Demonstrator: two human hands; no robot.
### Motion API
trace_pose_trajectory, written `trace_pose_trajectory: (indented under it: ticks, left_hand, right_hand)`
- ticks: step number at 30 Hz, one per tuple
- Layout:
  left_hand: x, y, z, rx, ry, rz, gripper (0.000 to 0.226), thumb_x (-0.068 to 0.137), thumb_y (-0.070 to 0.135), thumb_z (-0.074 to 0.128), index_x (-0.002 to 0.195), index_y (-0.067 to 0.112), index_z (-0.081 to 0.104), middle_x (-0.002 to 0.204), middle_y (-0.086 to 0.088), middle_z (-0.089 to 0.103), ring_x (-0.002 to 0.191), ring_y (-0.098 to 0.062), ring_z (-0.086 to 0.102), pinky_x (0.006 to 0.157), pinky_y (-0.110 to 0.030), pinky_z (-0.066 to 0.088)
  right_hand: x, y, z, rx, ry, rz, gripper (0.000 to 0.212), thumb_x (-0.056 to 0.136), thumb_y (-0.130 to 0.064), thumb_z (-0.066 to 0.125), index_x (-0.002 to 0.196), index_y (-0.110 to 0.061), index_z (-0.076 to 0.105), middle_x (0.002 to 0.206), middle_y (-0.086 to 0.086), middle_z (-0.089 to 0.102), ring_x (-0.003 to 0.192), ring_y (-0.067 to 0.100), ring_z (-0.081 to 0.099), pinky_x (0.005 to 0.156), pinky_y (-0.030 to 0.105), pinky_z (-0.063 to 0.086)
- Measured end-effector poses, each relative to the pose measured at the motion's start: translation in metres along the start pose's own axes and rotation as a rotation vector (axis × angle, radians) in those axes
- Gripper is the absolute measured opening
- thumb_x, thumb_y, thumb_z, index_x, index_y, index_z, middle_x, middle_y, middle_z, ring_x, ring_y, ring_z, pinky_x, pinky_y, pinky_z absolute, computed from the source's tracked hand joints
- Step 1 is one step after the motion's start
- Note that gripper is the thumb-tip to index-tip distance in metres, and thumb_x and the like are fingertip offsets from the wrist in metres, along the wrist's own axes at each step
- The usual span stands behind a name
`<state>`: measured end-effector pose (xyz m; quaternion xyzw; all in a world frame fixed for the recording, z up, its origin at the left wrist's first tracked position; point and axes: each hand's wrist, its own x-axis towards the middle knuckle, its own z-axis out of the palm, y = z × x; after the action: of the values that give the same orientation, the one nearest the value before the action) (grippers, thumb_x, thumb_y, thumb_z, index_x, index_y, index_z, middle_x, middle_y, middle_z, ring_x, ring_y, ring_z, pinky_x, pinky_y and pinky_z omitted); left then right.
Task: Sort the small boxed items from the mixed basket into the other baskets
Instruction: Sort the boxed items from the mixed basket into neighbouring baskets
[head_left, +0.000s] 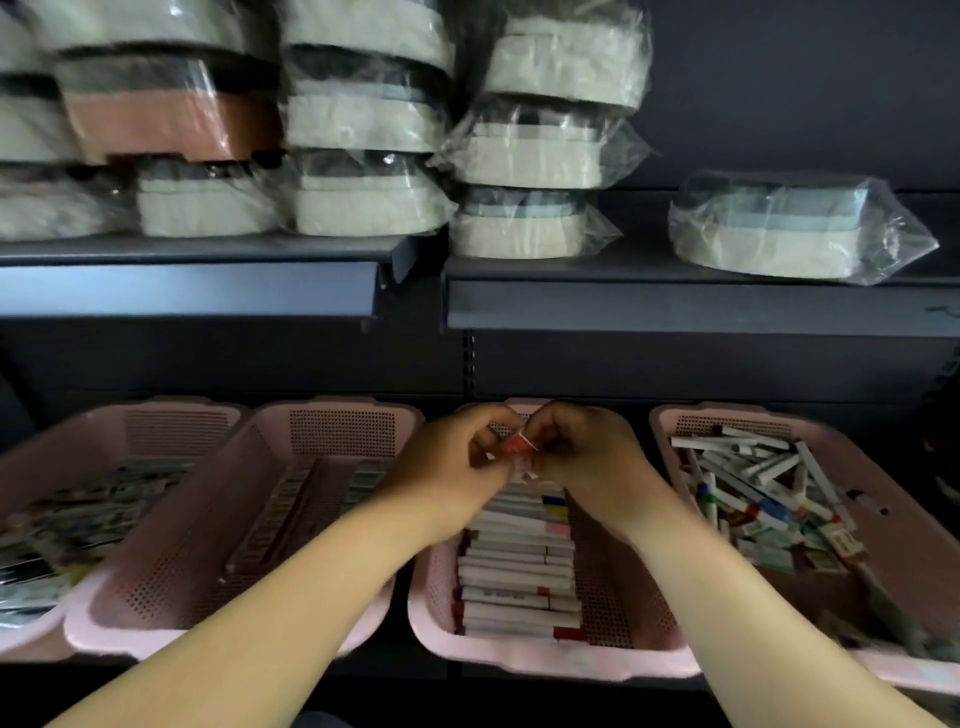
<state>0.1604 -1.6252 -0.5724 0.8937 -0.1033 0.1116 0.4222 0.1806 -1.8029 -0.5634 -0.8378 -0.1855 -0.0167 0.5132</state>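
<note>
I pinch a small red-and-white box (517, 446) between my left hand (457, 457) and right hand (576, 452) above the middle basket (545, 662), where white boxes (519, 566) lie in a neat row, with the jumbled mixed basket (914, 561) on its right and the second basket (171, 582) and far-left basket (62, 441) on its left.
</note>
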Motion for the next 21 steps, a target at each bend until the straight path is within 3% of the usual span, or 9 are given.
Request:
trace_pose_trajectory:
  ticks: [3, 5, 8, 10, 12, 14, 16, 18, 21]
  left_hand:
    - [-0.001, -0.009, -0.020, -0.087, 0.061, -0.045, 0.015, 0.090, 0.030, 0.079, 0.086, 0.038, 0.068, 0.085, 0.014, 0.072, 0.084, -0.008, 0.068, 0.078, -0.027, 0.051]
    - [-0.005, -0.018, -0.036, -0.061, 0.094, -0.077, 0.014, 0.088, 0.029, 0.081, 0.083, 0.035, 0.070, 0.080, 0.014, 0.072, 0.082, -0.007, 0.069, 0.080, -0.031, 0.054]
    - [-0.015, -0.035, -0.061, -0.016, 0.161, -0.057, 0.022, 0.082, 0.032, 0.085, 0.088, 0.047, 0.070, 0.087, 0.020, 0.073, 0.084, -0.002, 0.069, 0.081, -0.037, 0.060]
    - [-0.025, -0.045, -0.076, 0.088, 0.230, -0.012, 0.027, 0.081, 0.030, 0.087, 0.081, 0.049, 0.067, 0.084, 0.027, 0.069, 0.082, 0.008, 0.065, 0.073, -0.025, 0.056]
    - [-0.036, -0.049, -0.091, 0.297, 0.325, 0.122, 0.031, 0.078, 0.023, 0.088, 0.078, 0.043, 0.065, 0.077, 0.026, 0.063, 0.083, 0.017, 0.056, 0.070, -0.002, 0.040]
    - [-0.044, -0.054, -0.103, 0.497, 0.406, 0.309, 0.024, 0.073, 0.015, 0.089, 0.082, 0.027, 0.069, 0.084, 0.018, 0.063, 0.086, 0.007, 0.051, 0.075, -0.003, 0.035]
    - [-0.050, -0.065, -0.108, 0.616, 0.438, 0.424, 0.021, 0.071, 0.016, 0.086, 0.085, 0.018, 0.070, 0.089, 0.005, 0.066, 0.090, -0.007, 0.051, 0.077, -0.016, 0.038]
    - [-0.054, -0.077, -0.111, 0.636, 0.460, 0.417, 0.027, 0.072, 0.019, 0.082, 0.095, 0.016, 0.069, 0.095, 0.000, 0.067, 0.096, -0.016, 0.053, 0.082, -0.027, 0.044]
    - [-0.062, -0.092, -0.117, 0.547, 0.431, 0.319, 0.056, 0.072, 0.018, 0.086, 0.124, 0.017, 0.063, 0.115, -0.003, 0.066, 0.107, -0.016, 0.054, 0.090, -0.019, 0.041]
  right_hand:
    - [0.005, -0.014, 0.019, -0.054, 0.003, -0.074, 0.014, 0.083, -0.013, 0.077, 0.087, -0.023, 0.069, 0.082, -0.010, 0.070, 0.079, 0.000, 0.064, 0.069, 0.012, 0.047]
    - [0.011, -0.021, 0.035, -0.061, -0.026, -0.108, 0.020, 0.083, -0.011, 0.077, 0.087, -0.028, 0.066, 0.084, -0.012, 0.069, 0.081, -0.001, 0.064, 0.070, 0.015, 0.050]
    - [0.024, -0.027, 0.055, 0.030, -0.081, -0.062, 0.023, 0.081, -0.012, 0.079, 0.094, -0.026, 0.066, 0.091, -0.005, 0.071, 0.085, 0.008, 0.068, 0.078, 0.031, 0.056]
    - [0.033, -0.031, 0.068, 0.073, -0.109, -0.023, 0.021, 0.082, -0.012, 0.078, 0.092, -0.026, 0.066, 0.090, -0.005, 0.071, 0.084, 0.011, 0.069, 0.077, 0.033, 0.056]
    - [0.039, -0.036, 0.082, 0.169, -0.143, 0.064, 0.014, 0.086, -0.016, 0.076, 0.093, -0.022, 0.066, 0.090, 0.000, 0.072, 0.082, 0.016, 0.070, 0.076, 0.037, 0.057]
    - [0.041, -0.044, 0.098, 0.337, -0.221, 0.168, 0.017, 0.091, -0.020, 0.071, 0.101, -0.008, 0.065, 0.090, 0.011, 0.072, 0.079, 0.022, 0.069, 0.073, 0.039, 0.058]
    - [0.042, -0.056, 0.115, 0.462, -0.309, 0.198, 0.020, 0.094, -0.020, 0.067, 0.104, -0.002, 0.064, 0.086, 0.014, 0.071, 0.076, 0.025, 0.068, 0.073, 0.039, 0.058]
    - [0.043, -0.067, 0.129, 0.516, -0.357, 0.186, 0.013, 0.095, -0.015, 0.066, 0.101, -0.004, 0.064, 0.082, 0.015, 0.069, 0.079, 0.028, 0.067, 0.080, 0.045, 0.058]
    - [0.048, -0.077, 0.146, 0.498, -0.388, 0.148, 0.018, 0.091, -0.005, 0.068, 0.107, 0.002, 0.064, 0.093, 0.018, 0.072, 0.087, 0.031, 0.071, 0.085, 0.047, 0.060]
